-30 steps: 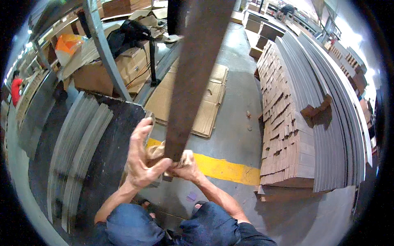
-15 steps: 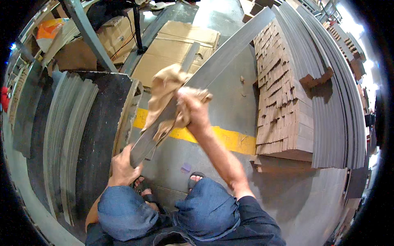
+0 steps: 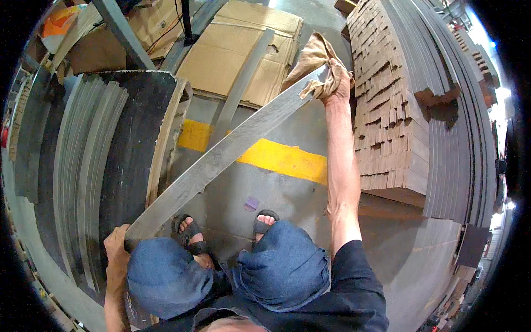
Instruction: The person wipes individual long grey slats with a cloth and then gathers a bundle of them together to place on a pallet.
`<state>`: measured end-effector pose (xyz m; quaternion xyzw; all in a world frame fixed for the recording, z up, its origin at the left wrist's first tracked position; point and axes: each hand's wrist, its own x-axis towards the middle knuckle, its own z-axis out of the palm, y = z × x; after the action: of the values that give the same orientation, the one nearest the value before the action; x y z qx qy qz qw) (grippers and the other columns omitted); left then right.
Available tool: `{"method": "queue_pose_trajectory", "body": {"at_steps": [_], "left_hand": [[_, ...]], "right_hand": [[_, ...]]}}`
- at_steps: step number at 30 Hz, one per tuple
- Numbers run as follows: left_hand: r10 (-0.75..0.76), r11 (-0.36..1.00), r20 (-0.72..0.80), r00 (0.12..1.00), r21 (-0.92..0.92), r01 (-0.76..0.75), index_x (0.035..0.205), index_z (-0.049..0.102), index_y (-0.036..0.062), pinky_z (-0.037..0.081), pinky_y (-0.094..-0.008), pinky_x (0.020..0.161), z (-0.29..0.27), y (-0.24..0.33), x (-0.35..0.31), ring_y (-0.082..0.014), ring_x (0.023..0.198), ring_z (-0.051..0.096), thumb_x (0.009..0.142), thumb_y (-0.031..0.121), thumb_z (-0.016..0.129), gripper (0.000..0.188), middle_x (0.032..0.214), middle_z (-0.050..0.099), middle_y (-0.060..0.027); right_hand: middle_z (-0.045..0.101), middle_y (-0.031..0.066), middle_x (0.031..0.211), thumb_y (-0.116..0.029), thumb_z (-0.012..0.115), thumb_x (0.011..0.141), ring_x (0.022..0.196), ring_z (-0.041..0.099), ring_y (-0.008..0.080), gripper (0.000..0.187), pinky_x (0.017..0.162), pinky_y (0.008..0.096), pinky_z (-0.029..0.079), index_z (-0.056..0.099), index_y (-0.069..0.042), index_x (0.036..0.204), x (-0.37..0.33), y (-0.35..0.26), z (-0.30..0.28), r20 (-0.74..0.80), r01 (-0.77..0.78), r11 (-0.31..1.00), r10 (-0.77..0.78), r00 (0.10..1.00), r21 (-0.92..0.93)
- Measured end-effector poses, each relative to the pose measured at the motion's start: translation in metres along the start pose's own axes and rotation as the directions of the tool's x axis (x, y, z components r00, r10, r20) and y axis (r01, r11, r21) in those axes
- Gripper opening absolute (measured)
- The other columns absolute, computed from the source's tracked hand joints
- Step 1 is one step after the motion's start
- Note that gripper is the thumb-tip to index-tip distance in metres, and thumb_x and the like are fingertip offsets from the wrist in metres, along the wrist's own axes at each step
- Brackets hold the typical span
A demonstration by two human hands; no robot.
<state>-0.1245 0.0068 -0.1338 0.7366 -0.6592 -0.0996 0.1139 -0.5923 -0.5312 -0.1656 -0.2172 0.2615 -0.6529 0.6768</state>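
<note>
A long, flat grey board [image 3: 221, 157] slants across in front of me, from low on the left up to the far right. My left hand [image 3: 116, 247] is closed around its near end, beside my left knee; part of the fingers is hidden behind the board. At the far end, my outstretched right hand [image 3: 339, 91] presses a crumpled tan cloth [image 3: 311, 60] against the board. The cloth wraps over the tip and hides most of those fingers.
To the left, several grey strips [image 3: 83, 166] lie on a dark-topped bench [image 3: 141, 133]. A stack of boards [image 3: 381, 99] with uneven ends rises on the right, beside more long grey strips [image 3: 462, 160]. Flattened cardboard [image 3: 221, 50] and another grey strip [image 3: 243, 74] lie ahead, near a yellow floor line [image 3: 287, 160].
My right hand has moved away and to the right with the cloth, out to the board's far end. My left hand has drawn back left with the near end.
</note>
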Motion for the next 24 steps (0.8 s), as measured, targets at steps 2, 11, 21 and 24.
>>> {"method": "queue_pose_trajectory", "body": {"at_steps": [2,11,21,24], "left_hand": [[0.018,0.999,-0.097,0.995,0.038,-0.014,0.128,0.058,0.0046,0.052,-0.0448,0.074,-0.002,0.011,0.009,-0.0405,0.087,0.063,0.066,0.001,0.078,0.065,0.098,0.06,-0.019],[0.057,0.965,0.151,0.987,-0.263,-0.015,0.14,0.052,0.0051,0.051,-0.041,0.085,-0.029,0.041,0.052,-0.0422,0.097,0.062,0.061,-0.014,0.068,0.083,0.106,0.063,-0.0204],[0.078,0.509,0.695,0.715,-0.645,0.571,0.107,0.071,-0.0025,0.053,-0.0318,0.066,0.018,0.053,0.096,-0.0167,0.073,0.066,0.087,0.022,0.072,0.032,0.083,0.07,-0.0086],[0.159,0.291,0.814,0.559,-0.58,0.761,0.1,0.073,-0.0023,0.053,-0.0317,0.067,0.019,0.087,0.121,-0.0168,0.075,0.066,0.085,0.024,0.074,0.031,0.083,0.071,-0.0085]], "right_hand": [[0.068,0.014,0.115,-0.014,0.055,0.096,0.103,0.067,0.0269,0.03,0.087,0.043,0.06,0.06,-0.001,0.122,0.003,0.014,-0.01,-0.014,-0.008,0.999,0.007,1.0,-0.048],[0.062,0.0205,0.119,-0.02,0.044,0.1,0.1,0.068,0.031,0.04,0.084,0.0442,0.064,0.049,0.003,0.132,0.005,0.014,-0.016,-0.115,-0.067,0.986,0.05,0.992,-0.151],[0.062,0.008,0.112,-0.038,0.053,0.098,0.103,0.061,0.0222,0.036,0.088,0.0402,0.055,0.059,-0.011,0.123,-0.132,0.123,0.012,0.028,-0.28,0.947,0.288,0.957,-0.16],[0.062,0.0005,0.102,-0.031,0.061,0.096,0.102,0.061,0.0169,0.022,0.094,0.0355,0.052,0.061,-0.012,0.109,-0.192,0.154,0.047,0.163,-0.401,0.916,0.393,0.905,0.016]]}}
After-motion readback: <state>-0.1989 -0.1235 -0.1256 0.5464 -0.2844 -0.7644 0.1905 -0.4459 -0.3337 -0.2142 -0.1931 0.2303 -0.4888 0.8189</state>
